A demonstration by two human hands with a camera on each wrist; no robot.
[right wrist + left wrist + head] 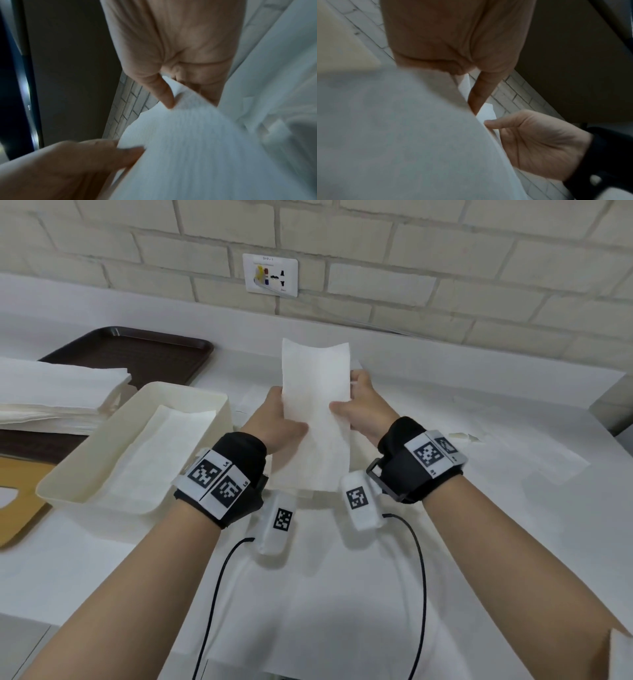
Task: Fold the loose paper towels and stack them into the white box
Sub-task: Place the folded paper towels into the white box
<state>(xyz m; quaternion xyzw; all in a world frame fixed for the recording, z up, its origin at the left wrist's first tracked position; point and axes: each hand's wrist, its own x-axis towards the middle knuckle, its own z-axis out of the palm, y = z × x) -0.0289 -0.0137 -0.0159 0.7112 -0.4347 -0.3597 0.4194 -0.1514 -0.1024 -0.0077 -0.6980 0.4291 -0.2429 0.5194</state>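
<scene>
A long, narrow white paper towel (317, 419) is held upright above the middle of the white bench (445, 559), clear of its surface. The towel's left edge is pinched by the left hand (274, 419), with the thumb on the near face and the fingers curled behind it. The right edge is pinched by the right hand (363, 405) in the same manner, thumb in front and fingers behind. In the left wrist view, the thumb and fingers of the left hand (453, 44) are seen closed on the sheet, with the right hand (539, 146) gripping its opposite edge. In the right wrist view, the right hand (171, 47) is seen pinching the towel's (188, 148) edge; the picture is blurred.

A shallow rectangular white plastic box (68, 477) is placed toward the left edge of the bench, just beside the left wrist. One folded white paper towel (157, 453) lies flat inside it. A stack of unfolded white paper towels (58, 395) rests on a dark brown plastic tray (154, 354) at the far left corner. A white wall socket plate (270, 273) is fixed to the pale brick wall (445, 251) behind the bench. A black strap with printed markers is worn on each wrist.
</scene>
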